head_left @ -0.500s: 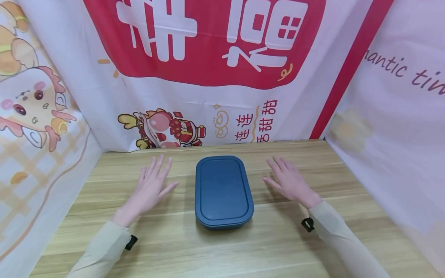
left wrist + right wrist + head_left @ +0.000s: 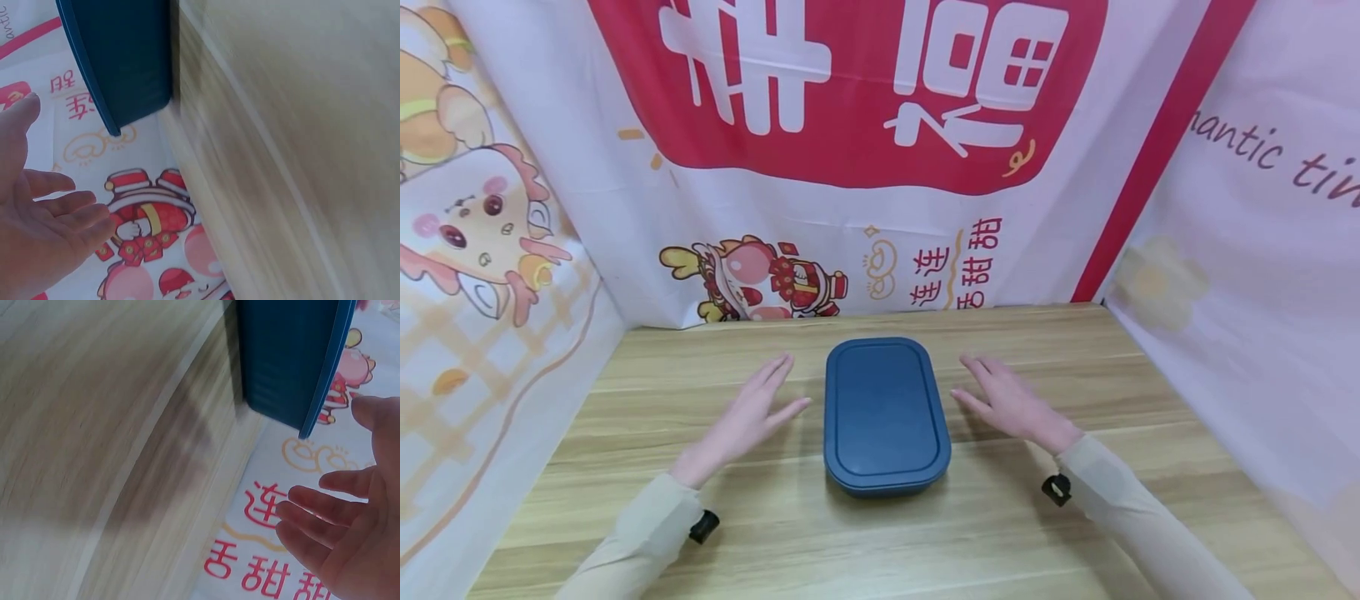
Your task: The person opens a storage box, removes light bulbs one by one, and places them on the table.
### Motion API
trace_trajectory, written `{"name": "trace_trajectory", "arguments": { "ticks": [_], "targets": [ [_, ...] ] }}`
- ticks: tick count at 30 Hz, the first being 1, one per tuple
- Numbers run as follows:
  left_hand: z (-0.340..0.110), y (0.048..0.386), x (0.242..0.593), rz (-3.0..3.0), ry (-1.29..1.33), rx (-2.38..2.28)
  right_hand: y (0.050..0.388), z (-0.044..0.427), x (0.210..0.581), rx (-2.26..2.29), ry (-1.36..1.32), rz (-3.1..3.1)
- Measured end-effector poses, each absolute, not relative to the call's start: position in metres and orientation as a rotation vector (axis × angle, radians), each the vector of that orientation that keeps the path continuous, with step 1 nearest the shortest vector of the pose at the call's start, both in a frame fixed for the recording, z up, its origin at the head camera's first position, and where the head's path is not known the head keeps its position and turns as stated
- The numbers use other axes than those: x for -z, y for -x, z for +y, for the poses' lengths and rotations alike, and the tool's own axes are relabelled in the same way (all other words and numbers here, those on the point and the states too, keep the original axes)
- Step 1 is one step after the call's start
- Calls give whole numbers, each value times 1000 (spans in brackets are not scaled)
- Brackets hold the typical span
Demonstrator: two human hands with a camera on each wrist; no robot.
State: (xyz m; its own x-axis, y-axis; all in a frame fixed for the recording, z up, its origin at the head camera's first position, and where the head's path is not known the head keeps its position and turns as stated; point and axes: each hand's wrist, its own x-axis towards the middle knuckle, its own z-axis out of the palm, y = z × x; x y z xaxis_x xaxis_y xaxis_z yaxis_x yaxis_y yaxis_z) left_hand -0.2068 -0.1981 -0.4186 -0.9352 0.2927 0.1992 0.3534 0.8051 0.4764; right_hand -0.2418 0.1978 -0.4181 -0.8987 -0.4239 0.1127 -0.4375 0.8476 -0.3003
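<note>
Dark blue and smooth like plastic, a lidded box with round corners [image 2: 886,415] sits flat in the middle of the pale wooden tabletop [image 2: 880,550]. Its long way runs from the person's side toward the red and white printed cloth [image 2: 850,217] at the back. One long side faces the left hand [image 2: 741,427], and the other long side faces the right hand [image 2: 1013,407]. So the box is to the right of the left hand and to the left of the right hand. Both thumbs point in at it, with a small gap on each side, so neither hand touches it. The gaps look about the same, so I can't tell which hand is nearer. The left fingers lie close together, thumb out wide. The right fingers are a little apart, thumb out too.
</note>
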Motion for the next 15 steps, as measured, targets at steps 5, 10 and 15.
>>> {"name": "trace_trajectory", "arguments": {
  "ticks": [5, 10, 15],
  "targets": [
    [-189, 208, 422, -2850, 523, 863, 240, 191, 418, -557, -695, -2972],
    [-181, 209, 424, -2860, 517, 932, 241, 186, 419, -617, -757, -2913],
    [-174, 211, 427, -2858, 497, 964, 242, 182, 422, -683, -796, -2897]
  ]
}}
